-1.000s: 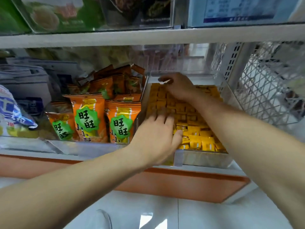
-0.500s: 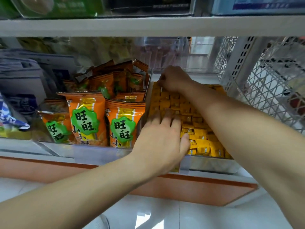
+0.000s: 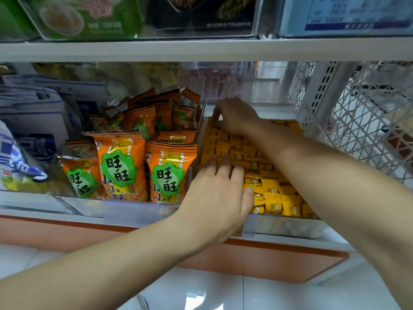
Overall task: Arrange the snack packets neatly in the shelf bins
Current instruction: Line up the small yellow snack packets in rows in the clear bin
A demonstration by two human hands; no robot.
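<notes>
A clear plastic bin (image 3: 288,227) on the lower shelf is packed with rows of several small yellow-orange snack packets (image 3: 272,198). My left hand (image 3: 219,195) lies flat on the front-left packets, fingers spread and pressing down. My right hand (image 3: 234,115) reaches to the bin's far left corner, fingertips curled on the rearmost packets; whether it pinches one I cannot tell. In the bin to the left stand larger orange bags with green labels (image 3: 120,166), upright in rows.
A white shelf board (image 3: 201,49) runs just overhead, carrying green and blue boxes. Blue-and-white packages (image 3: 33,113) fill the left bins. A white wire mesh panel (image 3: 368,121) closes the right side. Below are an orange plinth (image 3: 268,260) and white floor tiles.
My right hand has shifted slightly left and back into the bin's far corner. My left hand stays pressed on the front packets. The view has tilted a little.
</notes>
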